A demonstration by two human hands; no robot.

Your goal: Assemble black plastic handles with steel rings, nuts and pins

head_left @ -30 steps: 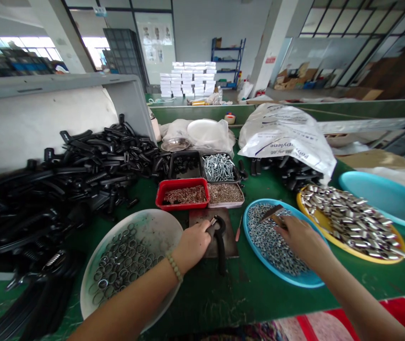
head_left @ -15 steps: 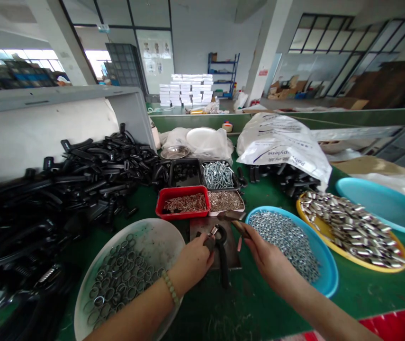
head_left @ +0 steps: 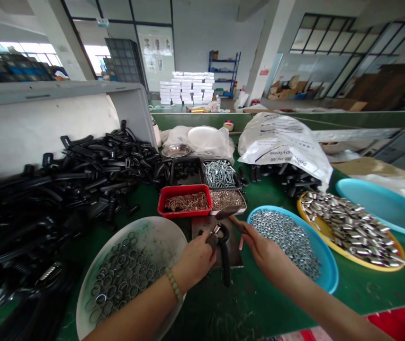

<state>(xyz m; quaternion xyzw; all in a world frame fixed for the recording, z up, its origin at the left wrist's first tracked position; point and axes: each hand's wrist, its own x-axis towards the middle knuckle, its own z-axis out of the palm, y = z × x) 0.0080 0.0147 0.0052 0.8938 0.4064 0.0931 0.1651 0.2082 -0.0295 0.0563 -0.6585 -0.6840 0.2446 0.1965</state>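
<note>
"Where's the left hand (head_left: 195,260)?"

"At the plate (head_left: 234,258), its fingers (head_left: 211,241) clamped on a black handle (head_left: 225,260) lying there."

"And the right hand (head_left: 264,253)?"

"Just right of the plate, fingers (head_left: 240,229) pinched together on a dark strip (head_left: 224,213). Nuts (head_left: 283,239) fill the blue tray (head_left: 334,277) right of the plate; rings (head_left: 124,279) fill the white tray (head_left: 159,232) left of it."

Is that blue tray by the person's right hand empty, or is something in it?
Not empty: the blue tray is heaped with small metal nuts, which cover most of its floor.
</note>
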